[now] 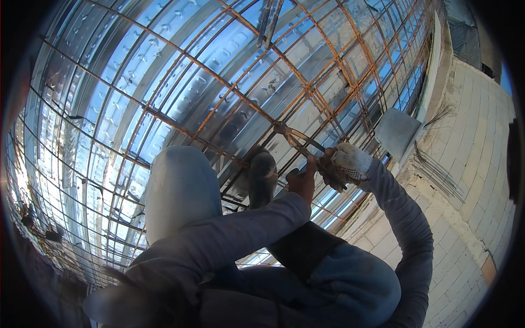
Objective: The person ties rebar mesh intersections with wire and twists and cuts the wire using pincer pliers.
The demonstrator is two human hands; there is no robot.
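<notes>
A pair of rusty end-cutting pincers (301, 140) lies in my hands, its jaws at a crossing of the rusty rebar mesh (219, 78). My right hand (348, 166), in a white dotted work glove, grips the handles, which stand apart. Close beside it, my bare left hand (302, 180) has its fingers on the lower handle; part of its grip is hidden. Whether tie wire sits between the jaws is too small to tell. Below the mesh runs shiny corrugated metal decking (180, 98). My dark boot (262, 176) rests just left of the hands.
A grey container (397, 133) stands at the mesh's right edge. Bundles of thin wire (441, 170) lie near it on the pale block wall (471, 131). Two dark bars (269, 24) cross the mesh at the top. My bent knee (182, 192) rises on the left.
</notes>
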